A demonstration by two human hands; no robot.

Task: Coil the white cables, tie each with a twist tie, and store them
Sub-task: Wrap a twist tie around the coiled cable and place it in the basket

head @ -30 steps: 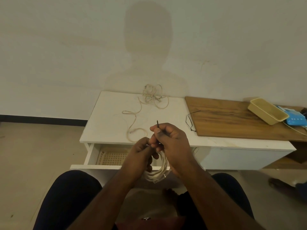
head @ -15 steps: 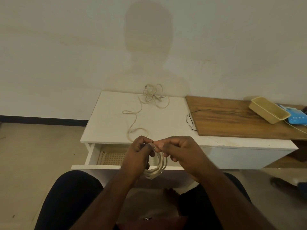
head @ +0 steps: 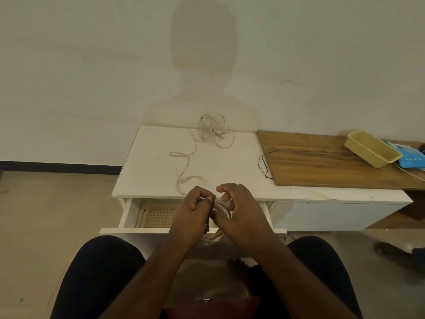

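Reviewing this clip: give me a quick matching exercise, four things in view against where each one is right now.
Things:
1. coiled cable
2. loose cable
3. yellow tray
4. lattice basket

Places:
A. inside the open drawer
B. on the wooden board
C. held in both hands
D. spread on the white tabletop

Pairs: 1-C, 2-D, 3-B, 4-A

Coiled cable (head: 218, 236) off-white/cream; loose cable (head: 208, 134) on cabinet same cream. Twist tie (head: 208, 224) dark, near black. Cabinet top (head: 230, 166) plain white, open drawer (head: 128, 215) white, basket (head: 154, 216) inside it cream with grid-hole pattern. Board (head: 322, 160) brown wood grain, darker streaks. Thin wire (head: 263, 162) black. Tray (head: 372, 151) pale yellow. Device (head: 411, 158) bright blue. Wall (head: 92, 65) off-white, floor (head: 46, 215) beige, skirting (head: 57, 165) black. Trousers (head: 96, 277) dark navy.
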